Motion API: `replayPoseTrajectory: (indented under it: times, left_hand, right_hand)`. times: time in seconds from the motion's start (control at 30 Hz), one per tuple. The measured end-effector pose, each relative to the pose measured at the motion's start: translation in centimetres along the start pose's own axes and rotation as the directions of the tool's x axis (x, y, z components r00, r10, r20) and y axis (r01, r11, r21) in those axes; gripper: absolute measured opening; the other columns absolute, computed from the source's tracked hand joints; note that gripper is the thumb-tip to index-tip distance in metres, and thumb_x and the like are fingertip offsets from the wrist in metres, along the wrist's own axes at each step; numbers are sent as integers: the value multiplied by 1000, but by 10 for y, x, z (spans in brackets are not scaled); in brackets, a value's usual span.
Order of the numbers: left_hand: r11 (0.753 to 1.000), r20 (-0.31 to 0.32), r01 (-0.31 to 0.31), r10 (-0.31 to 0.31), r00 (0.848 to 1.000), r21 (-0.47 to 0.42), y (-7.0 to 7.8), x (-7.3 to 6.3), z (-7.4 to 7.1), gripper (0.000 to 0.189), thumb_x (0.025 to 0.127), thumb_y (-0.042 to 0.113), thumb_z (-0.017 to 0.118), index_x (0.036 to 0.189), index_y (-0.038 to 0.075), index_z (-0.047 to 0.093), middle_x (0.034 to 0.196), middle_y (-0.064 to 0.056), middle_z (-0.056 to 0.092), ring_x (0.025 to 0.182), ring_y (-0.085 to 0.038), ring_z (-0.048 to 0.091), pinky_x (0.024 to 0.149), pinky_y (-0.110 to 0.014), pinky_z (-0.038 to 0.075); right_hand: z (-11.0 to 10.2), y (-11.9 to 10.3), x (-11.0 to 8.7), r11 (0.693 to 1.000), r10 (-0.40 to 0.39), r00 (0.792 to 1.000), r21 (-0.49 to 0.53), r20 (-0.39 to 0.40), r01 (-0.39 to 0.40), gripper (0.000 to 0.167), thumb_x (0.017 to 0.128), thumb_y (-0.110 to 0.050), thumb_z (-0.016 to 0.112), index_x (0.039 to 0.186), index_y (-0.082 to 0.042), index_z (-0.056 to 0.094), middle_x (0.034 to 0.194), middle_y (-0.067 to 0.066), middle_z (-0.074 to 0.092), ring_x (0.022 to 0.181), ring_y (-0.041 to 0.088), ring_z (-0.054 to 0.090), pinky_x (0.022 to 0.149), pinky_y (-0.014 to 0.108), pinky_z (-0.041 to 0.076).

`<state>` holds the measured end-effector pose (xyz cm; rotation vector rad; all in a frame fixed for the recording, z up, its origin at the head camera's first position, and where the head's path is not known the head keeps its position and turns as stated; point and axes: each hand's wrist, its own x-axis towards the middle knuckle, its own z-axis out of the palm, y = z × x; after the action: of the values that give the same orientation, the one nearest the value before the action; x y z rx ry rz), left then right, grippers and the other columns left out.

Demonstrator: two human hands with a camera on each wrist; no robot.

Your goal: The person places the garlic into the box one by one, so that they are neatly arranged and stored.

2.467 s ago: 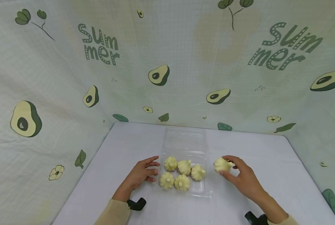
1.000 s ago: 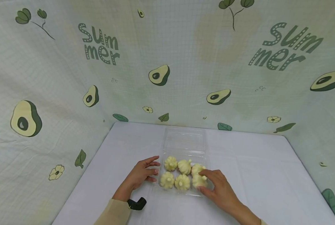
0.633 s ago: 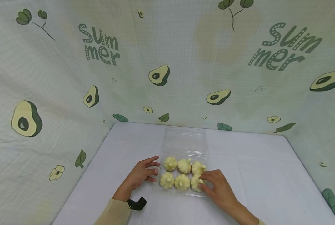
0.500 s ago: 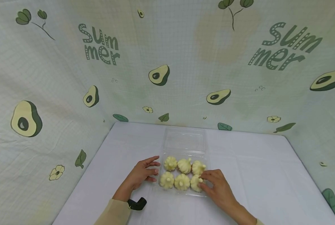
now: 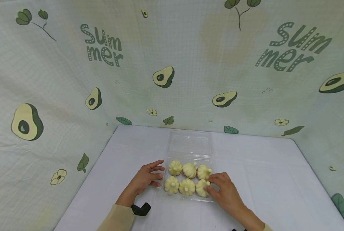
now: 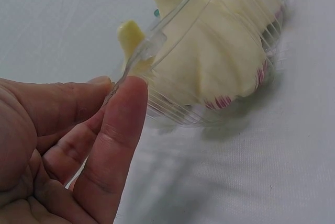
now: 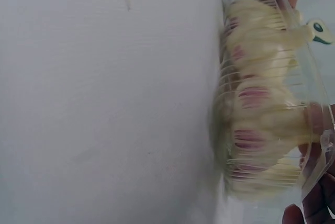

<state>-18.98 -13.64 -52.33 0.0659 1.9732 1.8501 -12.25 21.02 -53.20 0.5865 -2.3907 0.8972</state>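
An open clear plastic clamshell box point(image 5: 199, 197) holds two rows of pale garlic bulbs point(image 5: 187, 187). At the box's left side, my left hand point(image 5: 145, 177) pinches the thin plastic rim between thumb and fingers, as the left wrist view shows closely. My right hand point(image 5: 225, 192) is at the near right corner, its fingertips beside the stem of the front right garlic bulb point(image 5: 202, 188). In the right wrist view some fingers point(image 7: 315, 130) show behind that stem, with the thumb apart from the bulb.
The transparent lid point(image 5: 190, 143) lies folded back behind the box on the white table point(image 5: 253, 166). Pale cloth printed with avocados point(image 5: 164, 77) and lettering hangs around the back and sides. A black wrist strap point(image 5: 141, 209) sits on the left arm.
My right hand has brought a garlic bulb from the right into the box's front right place. Its fingers have since drawn slightly right, off the bulb. The left hand has stayed put.
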Motion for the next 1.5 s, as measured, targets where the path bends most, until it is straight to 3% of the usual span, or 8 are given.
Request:
replayPoseTrajectory:
  times: [0.2,0.5,0.7,1.0,1.5]
  left_hand:
    - [1000,1,-1,1,1000,1,1,0,1,66,99,4,71,160,10,46,142,-20,59,96,-17,68,71,-32,64]
    - [1000,1,3,-3,1000,-3,0,1,1,67,99,3,71,161,10,46,142,-19,60,97,-17,68,71,-32,65]
    - [1000,1,1,-1,1000,5,0,1,1,67,99,3,71,161,9,45,141,-19,60,97,-17,68,71,-32,65]
    - [1000,7,1,-1,1000,-2,2,-1,0,66,100,3,71,161,10,46,142,-21,59,97,-17,68,71,-32,64]
    - [1000,15,-2,2,1000,-7,2,0,0,66,100,3,70,161,9,45,143,-21,59,96,-17,69,71,-32,64]
  right_hand:
    - [3,2,-4,997,28,1000,66,1,-28,38,64,-7,99,94,-18,78,109,-5,70,102,12,56,87,12,46]
    - [3,5,-8,983,79,996,165,33,-83,40,65,-4,97,98,-17,78,112,-4,68,106,6,51,76,18,49]
    - [6,8,-8,986,20,1000,168,-11,-18,39,63,-1,97,95,-14,80,108,1,69,106,12,55,87,7,44]
    - [6,7,-6,991,-50,997,123,-64,58,40,59,1,98,91,-14,79,106,1,70,103,16,57,92,6,44]
    - [6,10,-9,987,-109,993,115,-51,114,47,58,-6,99,99,-14,77,112,5,68,107,18,55,98,8,40]
